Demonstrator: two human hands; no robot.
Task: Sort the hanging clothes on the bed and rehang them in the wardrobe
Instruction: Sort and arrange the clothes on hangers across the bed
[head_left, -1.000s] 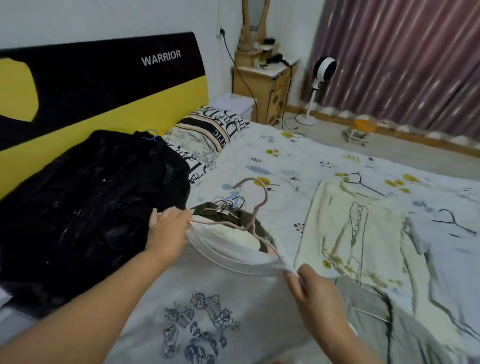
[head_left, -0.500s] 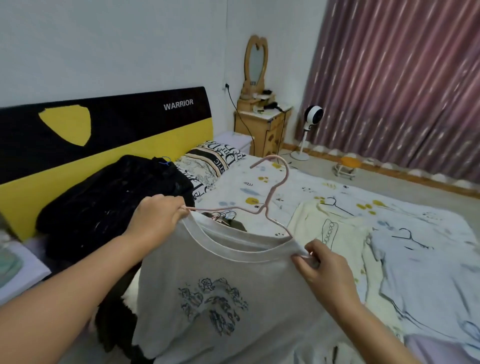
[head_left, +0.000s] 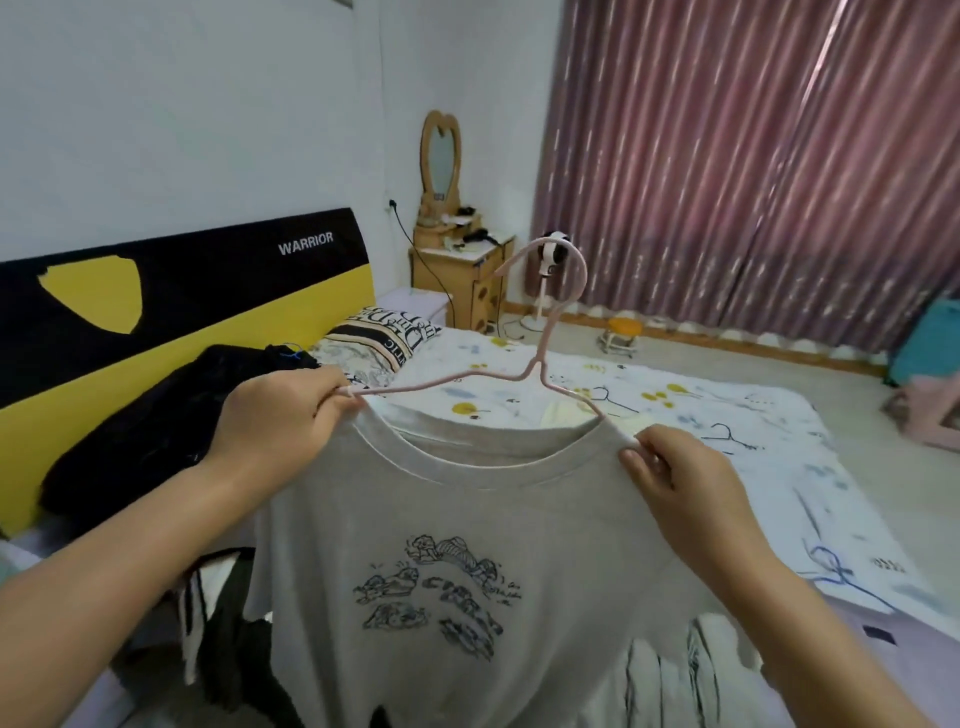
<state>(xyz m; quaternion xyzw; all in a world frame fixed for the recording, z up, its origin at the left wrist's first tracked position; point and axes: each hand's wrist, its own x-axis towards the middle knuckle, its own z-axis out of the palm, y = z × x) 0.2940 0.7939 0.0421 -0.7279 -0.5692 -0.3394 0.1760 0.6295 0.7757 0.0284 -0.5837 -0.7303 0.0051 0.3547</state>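
While the bed (head_left: 675, 415) with its printed sheet fills the middle of the view, it is backed by a black and yellow headboard (head_left: 182, 291) marked WARRIOR; a heap of black clothing (head_left: 156, 415) is spread over its left side beside a lettered pillow (head_left: 387, 338); a pale yellow garment (head_left: 563, 415) is partly seen flat on the sheet behind the raised shirt. A grey T-shirt (head_left: 467, 545) with a dark line drawing on the chest is held up above the bed, hung on a pink hanger (head_left: 540, 358) whose hook stands upright; the left shoulder of the shirt and the hanger's end are gripped by the left hand (head_left: 275, 421); the right shoulder is pinched between thumb and fingers of the right hand (head_left: 685, 483).
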